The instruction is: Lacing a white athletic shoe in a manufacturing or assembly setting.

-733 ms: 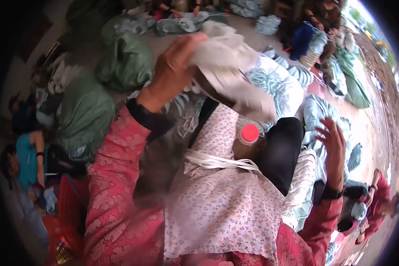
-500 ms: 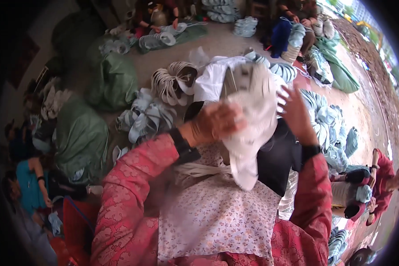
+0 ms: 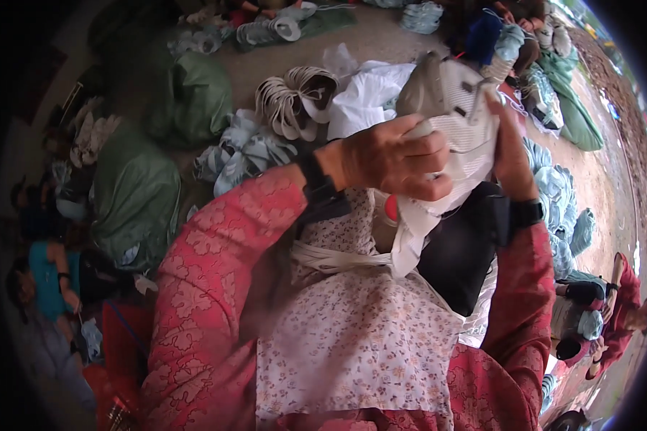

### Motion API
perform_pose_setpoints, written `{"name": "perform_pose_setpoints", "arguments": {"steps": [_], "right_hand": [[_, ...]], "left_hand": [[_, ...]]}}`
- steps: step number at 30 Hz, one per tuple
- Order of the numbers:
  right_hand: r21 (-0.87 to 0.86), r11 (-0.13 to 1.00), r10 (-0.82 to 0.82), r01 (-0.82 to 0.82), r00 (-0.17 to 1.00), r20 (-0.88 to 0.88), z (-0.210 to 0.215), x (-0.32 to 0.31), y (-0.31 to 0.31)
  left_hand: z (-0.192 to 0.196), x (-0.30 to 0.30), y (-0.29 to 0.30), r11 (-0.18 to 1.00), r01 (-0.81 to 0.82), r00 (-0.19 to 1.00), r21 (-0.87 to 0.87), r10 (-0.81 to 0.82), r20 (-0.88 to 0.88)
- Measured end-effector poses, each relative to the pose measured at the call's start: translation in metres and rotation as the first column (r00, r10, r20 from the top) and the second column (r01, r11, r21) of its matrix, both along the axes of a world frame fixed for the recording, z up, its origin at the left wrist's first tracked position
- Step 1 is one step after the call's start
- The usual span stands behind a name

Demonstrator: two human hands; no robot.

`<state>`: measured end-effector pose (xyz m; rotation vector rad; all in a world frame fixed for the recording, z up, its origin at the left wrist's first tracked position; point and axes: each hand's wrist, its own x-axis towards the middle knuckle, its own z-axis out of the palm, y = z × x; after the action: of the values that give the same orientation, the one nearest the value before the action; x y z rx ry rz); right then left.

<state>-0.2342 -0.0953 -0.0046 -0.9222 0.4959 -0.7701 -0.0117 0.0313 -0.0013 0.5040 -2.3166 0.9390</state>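
Note:
A white ribbed-mesh shoe upper with small dark slots is held up in front of my chest. My left hand has its fingers curled round the near left part of it. My right hand grips its right edge, with some fingers hidden behind. A pale strip of the upper hangs down toward my lap. Beside it a red round spot shows. A bundle of white cords lies across my flowered apron. Under the upper, to the right, rests a black padded thing.
Beyond my hands lie a white sack and a ring of beige uppers. Green sacks stand at left, near pale blue bundles. More blue bundles lie at right. Co-workers sit around the edges.
My right hand, spread and apart before, now grips the upper's right edge. The upper has moved right and turned. My left hand has shifted right with it. The whole view has tilted slightly.

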Motion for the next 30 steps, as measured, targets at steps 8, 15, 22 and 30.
{"name": "perform_pose_setpoints", "arguments": {"steps": [8,15,22,30], "right_hand": [[-0.239,0.970,-0.120,0.034,0.928,-0.354,-0.074,-0.008,0.033],[-0.266,0.954,0.048,-0.138,0.947,-0.318,-0.049,-0.024,0.055],[-0.328,0.930,0.069,-0.164,0.957,-0.283,-0.033,-0.036,0.077],[-0.226,0.957,0.125,-0.181,0.962,-0.242,-0.037,-0.024,0.075]], "left_hand": [[-0.079,0.023,0.045,0.940,0.004,0.977,0.341,-0.076,0.198],[-0.024,0.024,0.081,0.512,0.052,0.993,0.858,0.064,-0.098],[-0.014,0.012,0.022,0.118,0.346,0.698,0.931,0.630,-0.339],[-0.025,0.031,-0.012,-0.266,0.642,0.657,0.719,0.675,-0.336]]}}
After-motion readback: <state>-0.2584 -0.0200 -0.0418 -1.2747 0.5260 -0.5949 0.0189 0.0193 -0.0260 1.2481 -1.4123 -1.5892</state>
